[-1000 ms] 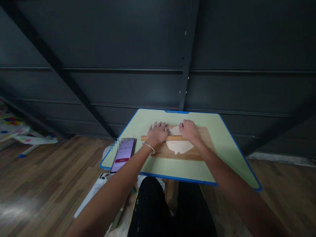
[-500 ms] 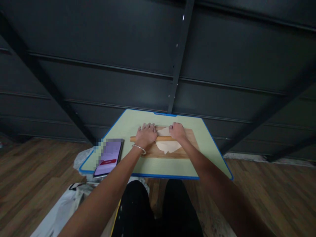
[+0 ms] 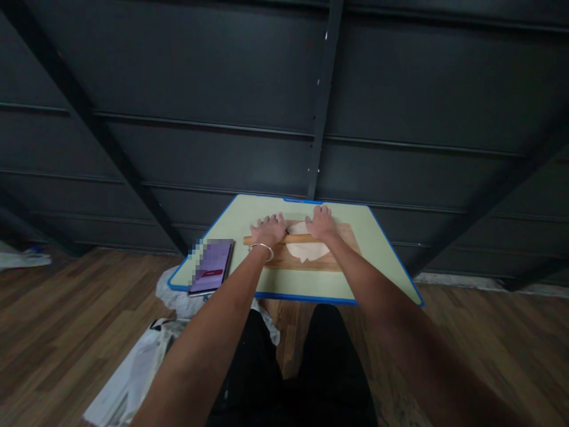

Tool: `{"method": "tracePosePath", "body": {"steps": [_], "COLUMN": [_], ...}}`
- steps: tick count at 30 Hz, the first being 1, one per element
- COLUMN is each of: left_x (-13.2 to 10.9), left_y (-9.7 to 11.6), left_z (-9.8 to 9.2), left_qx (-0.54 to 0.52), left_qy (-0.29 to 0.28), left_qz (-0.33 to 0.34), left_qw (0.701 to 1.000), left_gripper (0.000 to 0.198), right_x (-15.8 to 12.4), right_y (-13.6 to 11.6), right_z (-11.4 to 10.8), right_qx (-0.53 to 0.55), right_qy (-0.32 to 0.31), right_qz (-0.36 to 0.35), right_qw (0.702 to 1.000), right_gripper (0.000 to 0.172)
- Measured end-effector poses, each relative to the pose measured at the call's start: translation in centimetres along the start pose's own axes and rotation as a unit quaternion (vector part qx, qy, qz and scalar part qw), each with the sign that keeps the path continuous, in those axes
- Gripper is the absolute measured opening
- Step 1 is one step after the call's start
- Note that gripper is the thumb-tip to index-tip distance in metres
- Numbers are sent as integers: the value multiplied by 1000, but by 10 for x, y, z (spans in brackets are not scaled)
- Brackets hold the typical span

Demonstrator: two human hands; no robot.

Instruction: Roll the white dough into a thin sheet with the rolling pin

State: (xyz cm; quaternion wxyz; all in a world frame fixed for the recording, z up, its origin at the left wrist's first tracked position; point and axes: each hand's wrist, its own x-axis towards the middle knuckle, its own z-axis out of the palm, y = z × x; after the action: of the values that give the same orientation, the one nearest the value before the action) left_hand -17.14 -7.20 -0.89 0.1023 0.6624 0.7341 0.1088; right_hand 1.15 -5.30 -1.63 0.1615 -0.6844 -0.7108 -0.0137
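A wooden rolling pin (image 3: 296,239) lies across a flat pale sheet of dough (image 3: 307,252) on a wooden board (image 3: 331,264). My left hand (image 3: 268,228), with a thin bangle on its wrist, presses on the pin's left part with its fingers stretched forward. On the pin's right part rests my right hand (image 3: 320,222), fingers also flat and extended. Both palms bear down on the pin and neither hand wraps around it. The board sits on a light green mat with a blue edge (image 3: 382,267).
A phone (image 3: 212,267) with a lit screen lies on the mat's left corner. A dark panelled wall stands right behind the mat. White plastic bags (image 3: 142,367) lie on the wooden floor at the left. My legs in black are below the mat.
The pin and both hands have moved slightly farther away over the dough. The camera view has shifted, so the mat sits a little higher in the picture.
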Motion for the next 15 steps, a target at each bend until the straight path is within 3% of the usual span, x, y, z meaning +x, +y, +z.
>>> {"method": "tracePosePath", "body": {"steps": [7, 15], "left_x": [4, -7], "left_y": [1, 10], "left_z": [-7, -10], "left_qx": [-94, 2], "left_qy": [-7, -1], "left_qz": [-65, -34], "left_qw": [993, 999], "left_gripper": [77, 54], "right_x": [4, -3], "right_y": [-1, -5], "right_z": [-3, -12], "right_qx": [6, 7], "right_qy": [-49, -81], "right_qz": [-14, -73], "right_qw": [999, 994], "right_gripper": [49, 44]}}
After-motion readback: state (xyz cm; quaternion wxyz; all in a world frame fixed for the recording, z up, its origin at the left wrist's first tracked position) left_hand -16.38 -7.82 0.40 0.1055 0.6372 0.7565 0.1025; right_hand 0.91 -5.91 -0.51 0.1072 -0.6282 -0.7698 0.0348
